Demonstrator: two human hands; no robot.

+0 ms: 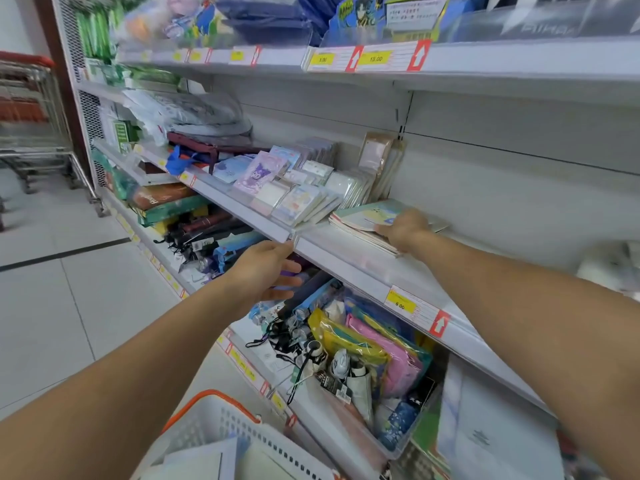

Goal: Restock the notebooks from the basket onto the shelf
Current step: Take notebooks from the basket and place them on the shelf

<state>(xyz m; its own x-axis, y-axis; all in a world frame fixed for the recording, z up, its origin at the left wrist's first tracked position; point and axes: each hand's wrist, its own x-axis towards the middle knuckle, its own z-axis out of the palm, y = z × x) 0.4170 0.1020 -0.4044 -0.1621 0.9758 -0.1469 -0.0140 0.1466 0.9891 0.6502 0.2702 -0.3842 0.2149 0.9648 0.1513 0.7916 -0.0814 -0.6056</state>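
Note:
A flat stack of pale green notebooks point(367, 216) lies on the middle shelf point(346, 258), right of the packaged card sleeves. My right hand point(403, 228) rests on the stack's near right corner, fingers curled round its edge. My left hand point(266, 268) hovers open just below the shelf's front lip, fingers loosely extended, holding nothing. At the bottom of the view stands a white basket point(221, 424) with an orange handle, and light blue and white notebooks point(204, 459) lie inside it.
Packaged stationery point(298, 188) fills the shelf left of the stack. Umbrellas and colourful zip pouches point(367, 344) crowd the lower shelf. A price rail with yellow tags point(401, 303) runs along the shelf front. Shopping trolleys point(31, 109) stand at far left on the tiled floor.

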